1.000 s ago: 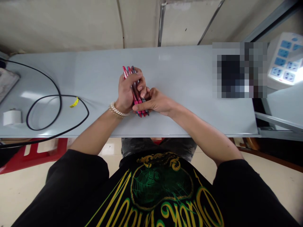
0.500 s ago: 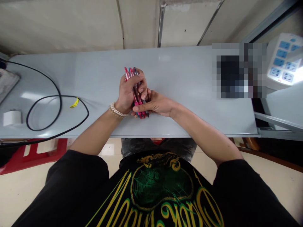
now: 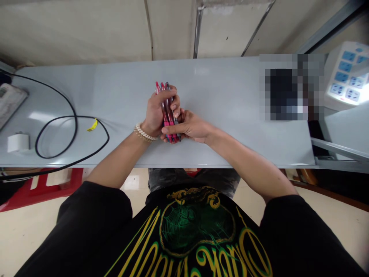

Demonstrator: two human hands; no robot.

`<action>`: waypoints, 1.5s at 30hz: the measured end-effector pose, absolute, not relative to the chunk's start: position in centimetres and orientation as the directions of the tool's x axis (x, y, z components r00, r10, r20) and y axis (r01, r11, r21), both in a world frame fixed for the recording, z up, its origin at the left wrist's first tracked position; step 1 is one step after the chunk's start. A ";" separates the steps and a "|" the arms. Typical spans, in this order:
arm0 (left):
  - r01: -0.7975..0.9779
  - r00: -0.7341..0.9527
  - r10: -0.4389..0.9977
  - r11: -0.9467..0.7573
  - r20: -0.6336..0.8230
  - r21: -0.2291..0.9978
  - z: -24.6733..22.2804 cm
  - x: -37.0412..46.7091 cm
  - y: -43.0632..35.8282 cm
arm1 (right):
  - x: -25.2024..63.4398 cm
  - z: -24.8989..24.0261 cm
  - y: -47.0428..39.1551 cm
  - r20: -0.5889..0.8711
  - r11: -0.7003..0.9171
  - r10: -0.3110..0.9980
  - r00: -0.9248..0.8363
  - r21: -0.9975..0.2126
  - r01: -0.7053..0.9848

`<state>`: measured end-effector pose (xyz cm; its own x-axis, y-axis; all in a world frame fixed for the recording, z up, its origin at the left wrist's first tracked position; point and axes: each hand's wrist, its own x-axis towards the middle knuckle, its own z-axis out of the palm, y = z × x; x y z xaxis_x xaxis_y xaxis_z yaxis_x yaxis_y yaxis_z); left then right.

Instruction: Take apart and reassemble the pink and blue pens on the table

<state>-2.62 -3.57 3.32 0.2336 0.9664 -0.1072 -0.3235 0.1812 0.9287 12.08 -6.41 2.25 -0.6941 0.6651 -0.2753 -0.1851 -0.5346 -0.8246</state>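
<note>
Left hand [image 3: 154,111]: mostly closed, thumb across the upper barrels of the pens [image 3: 167,112], fingers curled round the far side. Risk: with the thumb crossing on a slant, smooth barrels could roll under it and fan out.

Right hand [image 3: 197,126]: partly closed at the lower end, thumb over the pink grips, fingers mostly hidden behind. If the thumb pushes harder than the fingers back it up, the lower ends could skew.

Pens: tight bundle in both hands, slightly tilted, upper ends roughly level. Count unclear, some overlap. Outer ones look easiest to lose; if both hands ease off together, the bundle could splay.

Bracelet [image 3: 145,134]: on left wrist, near the lower ends. Small snag risk if a clip catches a coil.

Desk [image 3: 219,150]: under the hands; can't tell if they touch it. Front edge is near, so a dropped pen could roll off to the floor.

Cable [image 3: 76,123]: looped left of the left forearm, well apart from the pens. A wide left elbow swing could drag it, maybe the white charger [image 3: 18,142] beside it too.
</note>
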 end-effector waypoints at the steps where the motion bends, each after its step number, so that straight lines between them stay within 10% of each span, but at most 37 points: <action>1: -0.328 0.232 0.966 0.187 -0.113 0.926 3.3 -2.6 -3.5 | 12.1 2.3 -6.4 -0.276 -0.536 0.663 -0.696 -0.824 -0.184; 15: -0.479 0.254 0.937 0.339 -0.242 0.810 4.9 -1.8 -4.3 | 12.4 3.1 -6.6 -0.288 -0.569 0.682 -0.672 -0.787 -0.240; 45: -0.143 0.231 0.952 0.239 -0.203 0.960 1.5 -3.7 -2.7 | 15.6 2.6 -3.7 -0.373 -0.433 0.804 -0.463 -0.901 -0.026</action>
